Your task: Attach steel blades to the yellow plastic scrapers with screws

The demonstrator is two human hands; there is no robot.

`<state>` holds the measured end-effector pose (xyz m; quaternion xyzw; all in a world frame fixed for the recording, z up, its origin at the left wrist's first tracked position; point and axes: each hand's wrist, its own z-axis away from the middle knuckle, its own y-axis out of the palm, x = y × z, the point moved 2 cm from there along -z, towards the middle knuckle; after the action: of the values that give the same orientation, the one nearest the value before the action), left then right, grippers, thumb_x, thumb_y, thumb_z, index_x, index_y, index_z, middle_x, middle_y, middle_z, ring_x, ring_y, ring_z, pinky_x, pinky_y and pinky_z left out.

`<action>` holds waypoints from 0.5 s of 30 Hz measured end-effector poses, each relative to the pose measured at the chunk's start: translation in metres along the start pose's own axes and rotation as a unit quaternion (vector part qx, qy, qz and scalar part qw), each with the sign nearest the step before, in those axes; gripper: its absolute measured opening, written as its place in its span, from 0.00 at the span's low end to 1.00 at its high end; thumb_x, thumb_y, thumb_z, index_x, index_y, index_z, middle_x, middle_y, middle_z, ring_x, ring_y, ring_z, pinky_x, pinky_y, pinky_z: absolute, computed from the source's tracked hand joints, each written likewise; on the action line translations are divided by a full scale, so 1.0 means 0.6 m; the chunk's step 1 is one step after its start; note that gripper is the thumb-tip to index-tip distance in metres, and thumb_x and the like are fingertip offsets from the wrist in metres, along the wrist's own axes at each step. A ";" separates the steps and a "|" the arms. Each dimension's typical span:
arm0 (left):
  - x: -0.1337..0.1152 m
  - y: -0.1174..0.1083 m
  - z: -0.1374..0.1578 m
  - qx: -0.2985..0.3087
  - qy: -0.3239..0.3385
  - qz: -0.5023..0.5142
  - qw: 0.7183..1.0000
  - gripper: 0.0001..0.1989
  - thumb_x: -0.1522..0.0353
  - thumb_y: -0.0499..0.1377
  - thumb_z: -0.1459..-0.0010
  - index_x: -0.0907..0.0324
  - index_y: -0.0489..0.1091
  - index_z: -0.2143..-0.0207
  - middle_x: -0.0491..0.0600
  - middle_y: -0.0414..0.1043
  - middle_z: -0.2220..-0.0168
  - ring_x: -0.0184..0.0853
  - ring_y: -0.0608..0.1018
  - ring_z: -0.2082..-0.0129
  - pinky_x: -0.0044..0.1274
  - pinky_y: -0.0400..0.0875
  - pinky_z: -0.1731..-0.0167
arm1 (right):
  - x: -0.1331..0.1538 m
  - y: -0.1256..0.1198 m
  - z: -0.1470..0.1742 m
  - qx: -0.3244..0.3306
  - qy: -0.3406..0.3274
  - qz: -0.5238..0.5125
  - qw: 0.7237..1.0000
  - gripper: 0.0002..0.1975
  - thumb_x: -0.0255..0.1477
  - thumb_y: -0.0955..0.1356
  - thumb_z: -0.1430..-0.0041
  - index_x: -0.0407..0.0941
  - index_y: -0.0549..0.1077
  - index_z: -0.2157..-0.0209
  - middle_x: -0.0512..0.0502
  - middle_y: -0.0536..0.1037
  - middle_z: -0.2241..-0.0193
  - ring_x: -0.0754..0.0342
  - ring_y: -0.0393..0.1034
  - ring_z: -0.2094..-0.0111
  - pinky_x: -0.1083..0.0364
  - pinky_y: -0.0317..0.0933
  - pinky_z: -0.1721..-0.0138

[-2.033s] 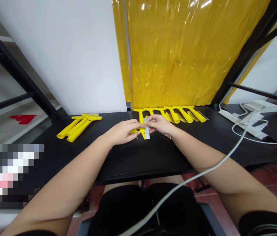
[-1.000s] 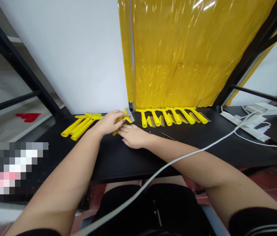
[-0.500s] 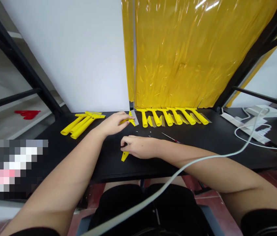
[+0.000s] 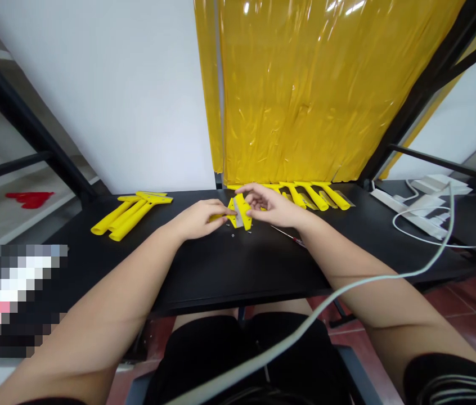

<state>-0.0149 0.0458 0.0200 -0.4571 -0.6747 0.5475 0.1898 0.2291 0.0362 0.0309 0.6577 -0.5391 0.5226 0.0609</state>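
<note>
My left hand (image 4: 199, 219) is closed round the handle of a yellow scraper (image 4: 218, 217), its head pointing right. A grey metal blade (image 4: 238, 215) lies along that head. My right hand (image 4: 278, 209) pinches a flat yellow clamp plate (image 4: 244, 211) at the blade's right side; whether the plate touches the blade I cannot tell. Just below the scraper head lie tiny screws (image 4: 233, 235) on the black table. Near my right wrist rests a thin screwdriver (image 4: 285, 233) with a red handle end.
Several yellow scrapers with blades and plates (image 4: 317, 198) line the back edge, partly behind my right hand. Yellow handles (image 4: 130, 218) are piled at left. A white power strip (image 4: 411, 214) lies at right. A pale cable (image 4: 347, 289) crosses in front of my right forearm.
My right hand has lifted the yellow plate from the table's front and carried it up to the scraper's blade. My left hand has kept its hold on the scraper. The view has shifted slightly.
</note>
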 end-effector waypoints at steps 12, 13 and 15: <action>-0.005 0.009 -0.005 0.011 -0.003 -0.023 1.000 0.17 0.64 0.54 0.30 0.54 0.75 0.43 0.53 0.78 0.48 0.39 0.80 0.50 0.32 0.73 0.46 | -0.074 -0.027 0.011 -0.222 0.290 -0.170 0.915 0.20 0.23 0.79 0.53 0.45 0.64 0.77 0.58 0.68 0.85 0.65 0.60 0.83 0.65 0.55 0.83; -0.005 0.009 -0.005 0.010 -0.004 -0.027 1.000 0.17 0.64 0.54 0.30 0.54 0.74 0.43 0.52 0.78 0.48 0.40 0.80 0.49 0.33 0.73 0.46 | -0.071 -0.021 0.009 -0.214 0.293 -0.184 0.914 0.19 0.22 0.79 0.53 0.45 0.65 0.75 0.58 0.70 0.84 0.64 0.62 0.83 0.65 0.57 0.82; -0.005 0.010 -0.006 0.008 -0.011 -0.031 0.999 0.17 0.64 0.56 0.32 0.53 0.72 0.42 0.52 0.78 0.48 0.40 0.80 0.49 0.33 0.73 0.47 | -0.065 -0.008 0.005 -0.202 0.301 -0.207 0.909 0.17 0.20 0.79 0.53 0.45 0.69 0.71 0.56 0.74 0.81 0.63 0.67 0.81 0.64 0.64 0.80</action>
<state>-0.0082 0.0450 0.0163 -0.4287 -0.6861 0.5516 0.2032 0.2394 0.0614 0.0025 0.5400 -0.4409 0.5511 0.4585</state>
